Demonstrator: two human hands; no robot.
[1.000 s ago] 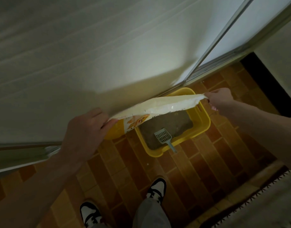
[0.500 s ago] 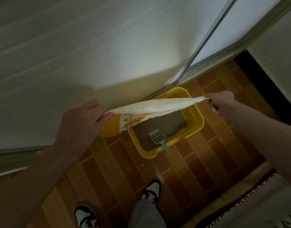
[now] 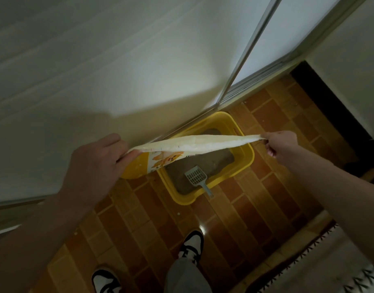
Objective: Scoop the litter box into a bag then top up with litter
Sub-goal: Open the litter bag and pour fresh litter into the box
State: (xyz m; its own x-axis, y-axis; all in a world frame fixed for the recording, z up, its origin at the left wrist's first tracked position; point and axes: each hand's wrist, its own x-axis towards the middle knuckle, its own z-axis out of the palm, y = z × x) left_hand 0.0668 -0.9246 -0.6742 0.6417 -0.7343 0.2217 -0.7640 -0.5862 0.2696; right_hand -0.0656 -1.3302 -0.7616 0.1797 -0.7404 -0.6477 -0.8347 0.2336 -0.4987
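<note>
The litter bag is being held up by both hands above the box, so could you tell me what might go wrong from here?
1. The litter bag is held only by pinches at its two top corners, by the left hand and right hand; a slip could drop it.
2. It hangs partly past the litter box rim, so litter could land on the tiled floor.
3. The scoop lies in the box and may get buried.

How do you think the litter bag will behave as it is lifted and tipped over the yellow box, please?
Probably floppy: the litter bag has its top edge pulled taut between the left hand and the right hand, each pinching a corner. Likely heavy, since its body hangs straight down. Its glossy surface may be slippery, so it could slump toward the litter box.
</note>
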